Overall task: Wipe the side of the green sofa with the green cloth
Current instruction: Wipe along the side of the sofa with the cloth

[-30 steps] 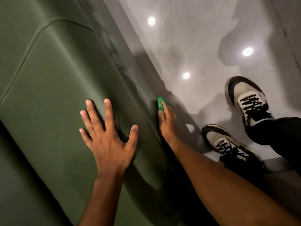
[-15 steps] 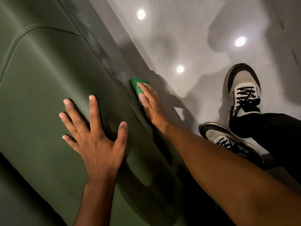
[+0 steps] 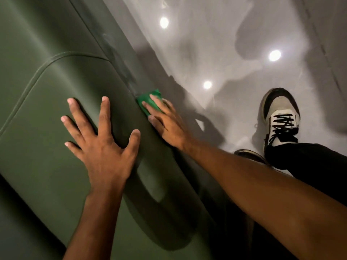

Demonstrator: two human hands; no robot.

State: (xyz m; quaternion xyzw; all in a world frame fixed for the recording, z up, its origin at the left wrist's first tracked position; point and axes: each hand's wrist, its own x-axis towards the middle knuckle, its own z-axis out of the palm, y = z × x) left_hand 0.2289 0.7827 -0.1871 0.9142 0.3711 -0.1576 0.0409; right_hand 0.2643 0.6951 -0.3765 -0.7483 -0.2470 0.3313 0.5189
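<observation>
The green sofa (image 3: 48,102) fills the left half of the head view, its stitched top panel towards me and its side face dropping away to the floor. My left hand (image 3: 101,145) lies flat on the top panel, fingers spread, holding nothing. My right hand (image 3: 167,124) presses the green cloth (image 3: 149,101) flat against the sofa's side, just below the panel's edge. The cloth is folded small and half hidden under my fingers. Pale dusty smears run along the side further up from the cloth.
A glossy grey floor (image 3: 216,44) reflects several ceiling lights to the right of the sofa. My two shoes, one grey and black sneaker (image 3: 279,117) forward and the other (image 3: 249,155) partly under my right forearm, stand close to the sofa's base.
My right hand has slid the cloth along the sofa's side, away from me. My left hand stayed flat on the top panel. The camera has shifted a little.
</observation>
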